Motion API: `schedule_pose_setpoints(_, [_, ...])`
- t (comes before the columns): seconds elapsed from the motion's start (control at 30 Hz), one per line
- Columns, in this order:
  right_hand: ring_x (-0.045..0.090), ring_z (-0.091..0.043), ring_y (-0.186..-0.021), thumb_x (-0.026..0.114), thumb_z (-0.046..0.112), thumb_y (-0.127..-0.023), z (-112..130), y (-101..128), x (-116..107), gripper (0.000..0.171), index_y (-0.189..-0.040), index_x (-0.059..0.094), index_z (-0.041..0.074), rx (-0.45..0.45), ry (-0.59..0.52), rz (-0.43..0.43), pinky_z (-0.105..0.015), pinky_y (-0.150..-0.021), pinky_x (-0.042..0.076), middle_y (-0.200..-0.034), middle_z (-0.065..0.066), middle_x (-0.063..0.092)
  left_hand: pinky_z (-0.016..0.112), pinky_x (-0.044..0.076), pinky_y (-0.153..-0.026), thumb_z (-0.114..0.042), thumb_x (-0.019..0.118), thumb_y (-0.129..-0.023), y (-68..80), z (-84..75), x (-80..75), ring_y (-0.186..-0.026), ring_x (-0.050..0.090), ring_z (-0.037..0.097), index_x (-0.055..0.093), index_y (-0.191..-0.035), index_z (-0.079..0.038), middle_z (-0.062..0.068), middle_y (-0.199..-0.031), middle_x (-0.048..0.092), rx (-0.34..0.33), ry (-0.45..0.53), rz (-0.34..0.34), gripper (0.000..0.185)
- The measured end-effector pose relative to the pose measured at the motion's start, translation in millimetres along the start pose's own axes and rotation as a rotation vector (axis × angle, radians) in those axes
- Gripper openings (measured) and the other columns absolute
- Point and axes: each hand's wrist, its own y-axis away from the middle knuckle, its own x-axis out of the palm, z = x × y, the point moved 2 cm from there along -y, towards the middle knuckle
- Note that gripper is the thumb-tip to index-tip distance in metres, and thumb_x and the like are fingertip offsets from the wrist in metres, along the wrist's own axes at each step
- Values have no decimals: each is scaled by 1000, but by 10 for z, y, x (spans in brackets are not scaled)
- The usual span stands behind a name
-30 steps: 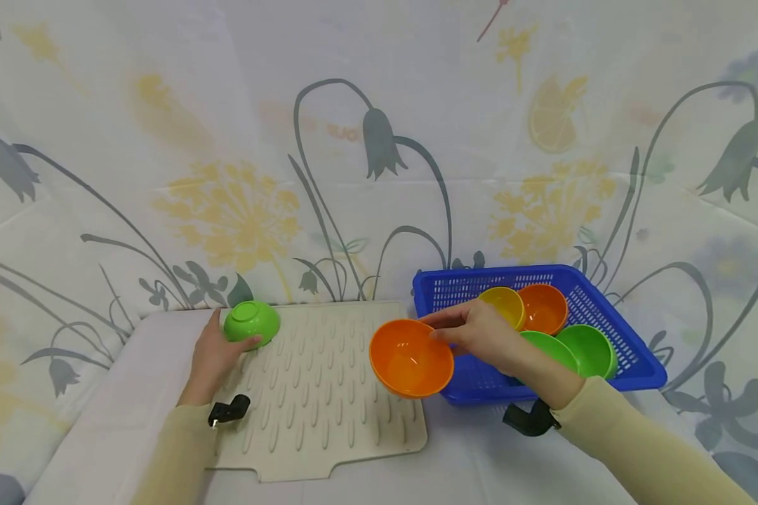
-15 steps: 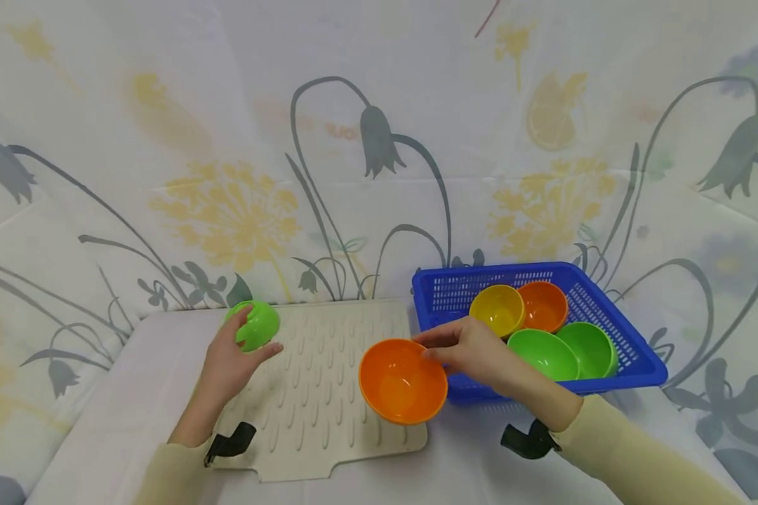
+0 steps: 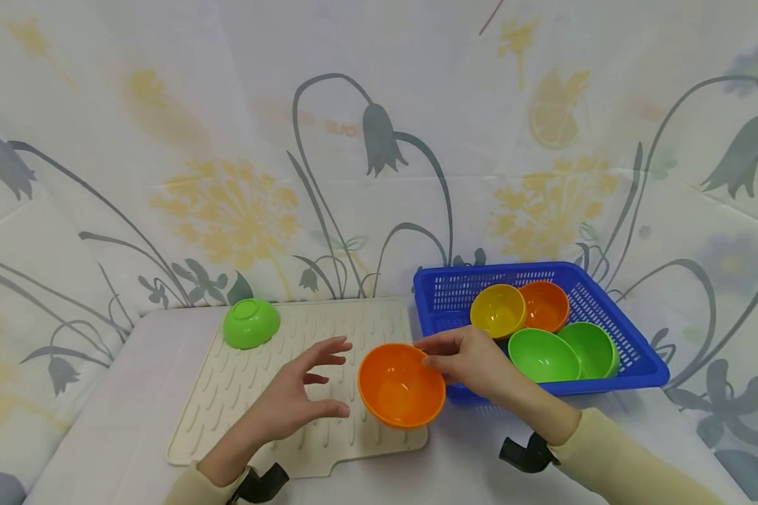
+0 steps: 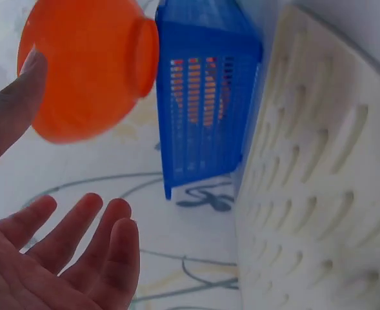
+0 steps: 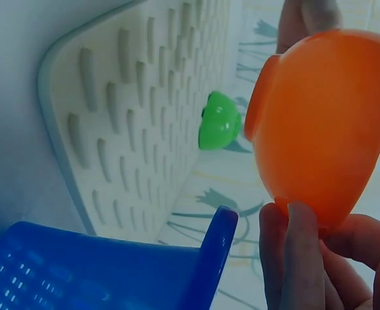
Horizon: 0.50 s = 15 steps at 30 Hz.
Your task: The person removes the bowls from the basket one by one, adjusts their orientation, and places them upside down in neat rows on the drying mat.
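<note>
Head view shows the right hand [image 3: 474,361] pinching the rim of an orange bowl [image 3: 401,385], fingers curled on its right edge, holding it tilted with its opening toward the camera above the near right corner of the mat [image 3: 271,393]. Left hand [image 3: 297,400] hovers just left of that bowl over the mat, fingers spread and relaxed, gripping nothing; whether a fingertip touches the bowl cannot be told. From the left wrist, the open palm [image 4: 41,258] sits below the bowl's underside [image 4: 86,64], with the thumb close to its wall. From the right wrist, fingers [image 5: 299,252] clamp the bowl's rim [image 5: 325,116] from below. A green bowl [image 3: 250,323] rests upside down on the mat's far left corner, well apart from both hands. Just right of the mat stands a blue basket [image 3: 638,351] with four bowls inside: a yellow one [image 3: 496,311], an orange one [image 3: 546,305] and two green ones [image 3: 543,356].
</note>
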Motion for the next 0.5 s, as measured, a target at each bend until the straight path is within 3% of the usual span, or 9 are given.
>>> schedule_pose_setpoints(0.17, [71,-24,-96,73,12,-91,-21,-29,31,31,-122,72,10,22,22,-52,-36,-73,60,-111,-9,72,41,52,-91,-28,89,-75,11,-117,197,-124,54,24,41,-150,-27,-2,-145,50,11,74,19,89])
schedule_pose_setpoints(0.5, [71,-23,-92,71,13,-92,-26,-26,86,25,-115,73,4,-23,15,-40,-34,-71,60,-106,-10,73,44,54,-88,-28,89,-76,15,-217,404,-121,52,24,42,-149,-23,-4,-138,54,-120,107,0,87])
